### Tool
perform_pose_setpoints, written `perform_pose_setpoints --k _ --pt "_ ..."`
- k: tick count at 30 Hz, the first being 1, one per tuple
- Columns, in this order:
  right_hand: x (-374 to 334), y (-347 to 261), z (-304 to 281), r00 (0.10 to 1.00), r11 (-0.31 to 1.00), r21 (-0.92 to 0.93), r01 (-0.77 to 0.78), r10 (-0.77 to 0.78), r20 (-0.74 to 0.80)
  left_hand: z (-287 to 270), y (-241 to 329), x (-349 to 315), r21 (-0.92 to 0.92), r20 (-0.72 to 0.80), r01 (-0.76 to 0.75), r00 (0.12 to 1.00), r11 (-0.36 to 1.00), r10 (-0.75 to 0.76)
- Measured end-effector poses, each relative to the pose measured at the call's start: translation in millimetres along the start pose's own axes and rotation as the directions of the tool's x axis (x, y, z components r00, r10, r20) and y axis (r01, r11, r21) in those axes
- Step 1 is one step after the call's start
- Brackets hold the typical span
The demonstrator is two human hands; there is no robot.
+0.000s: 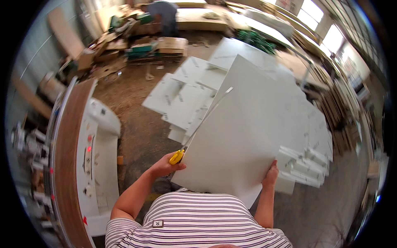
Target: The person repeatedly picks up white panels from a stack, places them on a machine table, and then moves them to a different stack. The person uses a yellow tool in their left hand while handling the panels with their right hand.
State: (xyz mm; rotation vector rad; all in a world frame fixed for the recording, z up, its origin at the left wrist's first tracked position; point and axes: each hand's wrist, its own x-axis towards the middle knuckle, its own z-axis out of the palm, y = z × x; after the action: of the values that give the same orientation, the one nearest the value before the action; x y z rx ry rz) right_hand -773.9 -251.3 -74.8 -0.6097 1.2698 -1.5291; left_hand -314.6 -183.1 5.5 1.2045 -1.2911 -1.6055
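My left hand (pixel 165 164) is closed round the yellow handle (pixel 177 157) of a long, thin tool that looks like a flat file (pixel 209 113). Its narrow grey shaft runs up along the left edge of a large white panel (pixel 231 136). The thumb of that hand also rests on the panel's near left corner. At the panel's right edge, my right hand (pixel 271 175) grips it, the fingers partly hidden behind the sheet. The panel is tilted in front of my body, its far corner pointing away.
Stacked white panels (pixel 188 103) lie beyond and left of the held one, with narrower white pieces (pixel 304 167) at right. A machine with a brown-edged top (pixel 70 165) stands at left. Scrap boards (pixel 171 45) are piled far off, where a person (pixel 163 16) bends over.
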Motion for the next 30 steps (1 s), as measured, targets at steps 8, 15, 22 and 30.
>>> perform_pose_setpoints --k 8,15,22,30 --pt "3.5 -6.0 277.1 0.854 0.918 -0.361 0.163 0.052 0.518 -51.4 -61.9 -155.0 -0.086 -0.532 -0.029 0.846 0.996 -0.021" --pt "-48.5 132.3 515.4 0.374 0.794 -0.428 0.432 0.275 0.886 -15.1 -108.5 -252.0 -0.271 -0.927 -0.149 0.307 0.951 -0.216" --pt "-226.1 236.2 661.5 -0.115 0.599 -0.35 0.72 0.601 0.791 54.3 -113.8 -250.2 -0.308 -0.843 -0.55 -0.222 0.776 -0.491" --pt "-376.5 390.9 721.0 -0.577 0.658 -0.148 0.738 0.729 0.368 61.8 -139.4 -241.0 -0.175 -0.66 -0.634 -0.493 0.754 -0.567"
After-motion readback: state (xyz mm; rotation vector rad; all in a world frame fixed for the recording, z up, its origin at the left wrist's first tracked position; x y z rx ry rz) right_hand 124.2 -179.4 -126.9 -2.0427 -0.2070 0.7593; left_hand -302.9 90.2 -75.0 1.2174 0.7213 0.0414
